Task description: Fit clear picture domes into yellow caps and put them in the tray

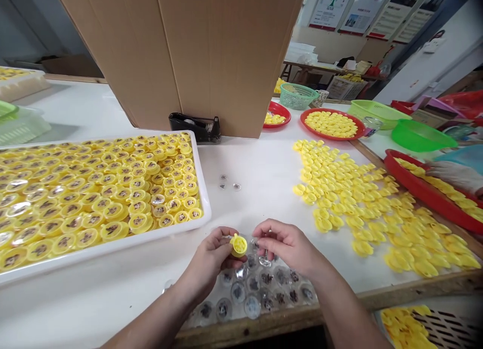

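Note:
My left hand (215, 251) pinches a small yellow plastic cup-shaped piece (239, 245) between thumb and fingers, its round opening turned up. Close beside it, my right hand (283, 243) has its thumb and fingers closed around a clear round cover (265, 260), partly hidden by the fingertips. Under both hands lie many clear round covers with dark printed pictures (252, 306), spread along the table's front edge. A wide white tray (204, 208) at the left holds rows of yellow pieces with pictured covers (113, 228).
Loose yellow pieces (339, 188) spread over the right of the table. A black tape dispenser (194, 127) stands before a tall cardboard box (211, 62). Red trays (332, 123) and green baskets (298, 95) stand farther back. Another person's gloved hand (460, 174) rests over a red tray at right.

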Motion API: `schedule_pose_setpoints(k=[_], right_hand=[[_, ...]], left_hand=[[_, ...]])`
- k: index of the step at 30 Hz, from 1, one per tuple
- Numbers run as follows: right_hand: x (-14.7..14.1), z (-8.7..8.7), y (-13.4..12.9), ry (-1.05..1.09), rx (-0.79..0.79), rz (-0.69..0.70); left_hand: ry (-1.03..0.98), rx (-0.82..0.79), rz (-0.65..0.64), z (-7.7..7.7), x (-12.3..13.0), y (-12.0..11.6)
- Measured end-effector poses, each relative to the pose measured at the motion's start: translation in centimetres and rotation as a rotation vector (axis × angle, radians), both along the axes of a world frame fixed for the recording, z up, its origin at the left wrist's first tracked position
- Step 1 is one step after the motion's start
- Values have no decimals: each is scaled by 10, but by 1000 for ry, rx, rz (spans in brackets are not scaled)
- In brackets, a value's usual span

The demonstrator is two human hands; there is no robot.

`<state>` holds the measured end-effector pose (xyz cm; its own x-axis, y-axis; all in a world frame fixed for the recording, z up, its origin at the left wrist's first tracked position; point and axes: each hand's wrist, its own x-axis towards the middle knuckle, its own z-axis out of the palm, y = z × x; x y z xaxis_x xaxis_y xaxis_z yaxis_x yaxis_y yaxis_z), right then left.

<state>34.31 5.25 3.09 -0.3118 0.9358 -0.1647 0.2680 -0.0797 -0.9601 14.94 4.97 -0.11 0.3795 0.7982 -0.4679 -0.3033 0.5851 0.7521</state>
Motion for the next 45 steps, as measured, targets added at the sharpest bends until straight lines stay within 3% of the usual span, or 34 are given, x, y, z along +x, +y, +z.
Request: schedule_pose_setpoints(k=[5,12,20,27,33,45], right_hand=[[-13,1,1,-154,220,90],[-31,2,-1,-338,327,0],[-40,-6,-18,-501,424,-81],[-41,-6,-22,-533,619,-72],[-50,-11,-29,-623,729,-167],[-51,-15,-33,-490,599,-286]], left_hand=[[-13,28,-34,1,2,-3],[51,11,-20,8,2,0],[57,49,33,-3,5,-6],[35,12,72,-5,6,-6],[155,133,57,-9,4,-9],[365,308,3,-6,-1,-11]])
